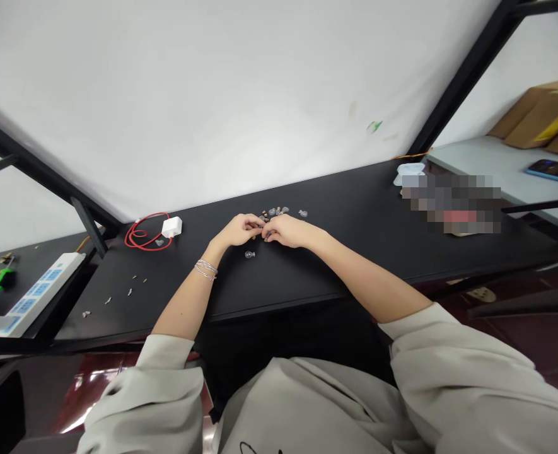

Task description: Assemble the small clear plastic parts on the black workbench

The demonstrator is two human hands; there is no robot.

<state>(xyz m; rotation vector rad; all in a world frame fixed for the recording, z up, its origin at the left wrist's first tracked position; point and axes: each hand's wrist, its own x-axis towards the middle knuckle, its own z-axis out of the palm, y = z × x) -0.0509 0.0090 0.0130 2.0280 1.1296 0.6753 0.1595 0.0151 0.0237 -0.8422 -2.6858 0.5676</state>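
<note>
My left hand (237, 230) and my right hand (290, 231) meet above the black tabletop (307, 265), their fingertips pinched together on a small part (263, 232). The fingers hide most of it, so its exact kind is hard to tell. Just beyond my fingers lies a cluster of tiny glass and metal pieces (273, 213). A small clear glass bulb (249, 254) rests on the table just below my left hand, apart from it. Several beaded bracelets (205, 269) circle my left wrist.
A coiled red cable (146, 231) and a white charger (171, 227) lie to the left. Several tiny pieces (130, 291) dot the table's left part. A blurred patch (451, 205) hides items on the right. A power strip (37, 293) sits on a lower left surface.
</note>
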